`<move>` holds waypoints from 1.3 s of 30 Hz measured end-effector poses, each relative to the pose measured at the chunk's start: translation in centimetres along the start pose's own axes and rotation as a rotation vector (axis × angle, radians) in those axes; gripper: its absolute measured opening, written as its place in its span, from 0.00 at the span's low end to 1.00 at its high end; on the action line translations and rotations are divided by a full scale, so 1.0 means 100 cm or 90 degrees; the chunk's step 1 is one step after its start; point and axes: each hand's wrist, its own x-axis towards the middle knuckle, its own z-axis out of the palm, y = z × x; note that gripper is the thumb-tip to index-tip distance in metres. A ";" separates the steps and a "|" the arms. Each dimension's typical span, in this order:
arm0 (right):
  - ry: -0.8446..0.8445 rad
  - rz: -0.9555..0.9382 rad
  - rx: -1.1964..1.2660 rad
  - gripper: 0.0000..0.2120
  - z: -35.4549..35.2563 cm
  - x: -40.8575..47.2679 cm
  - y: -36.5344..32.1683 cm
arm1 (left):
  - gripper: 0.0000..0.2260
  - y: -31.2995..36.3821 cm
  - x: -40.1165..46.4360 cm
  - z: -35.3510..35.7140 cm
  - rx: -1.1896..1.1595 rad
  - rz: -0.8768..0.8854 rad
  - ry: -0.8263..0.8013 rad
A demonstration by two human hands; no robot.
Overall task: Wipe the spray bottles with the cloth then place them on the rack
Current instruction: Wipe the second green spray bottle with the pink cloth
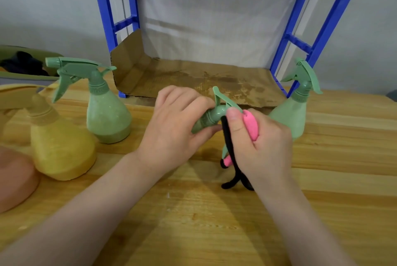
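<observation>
Two bare forearms reach over a pale wooden table (193, 222); the left hand (171, 128) curls around the neck of a sage-green spray bottle (211, 118) held above the tabletop, tipped so its trigger head points right and its body is hidden behind the hand; the right hand (264, 147) clenches a pink cloth with black edging (250, 127) against the bottle's head, thumb pressing on top, black trim dangling below; a second green spray bottle (107, 113), matte and pear-shaped, stands upright to the left; a third green bottle (294, 113) stands at right beside the blue metal rack (322, 29); brown cardboard (193, 81) lines the rack's lowest shelf; a yellow spray bottle (62, 149) stands at far left.
</observation>
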 end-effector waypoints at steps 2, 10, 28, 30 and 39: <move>0.017 -0.023 -0.019 0.24 -0.003 0.002 0.003 | 0.15 0.000 0.001 -0.001 -0.089 -0.038 -0.073; 0.045 0.024 0.098 0.24 -0.003 0.003 0.005 | 0.15 -0.015 0.004 -0.008 -0.293 -0.082 -0.189; -0.131 0.190 0.319 0.03 -0.009 0.013 -0.002 | 0.16 -0.009 -0.003 0.004 -0.389 -0.138 -0.083; -0.119 0.192 0.291 0.10 -0.006 0.012 -0.001 | 0.16 -0.009 -0.004 0.004 -0.392 -0.137 -0.082; -0.281 0.312 0.422 0.19 -0.020 0.017 0.002 | 0.16 -0.007 -0.006 0.011 -0.464 -0.168 -0.093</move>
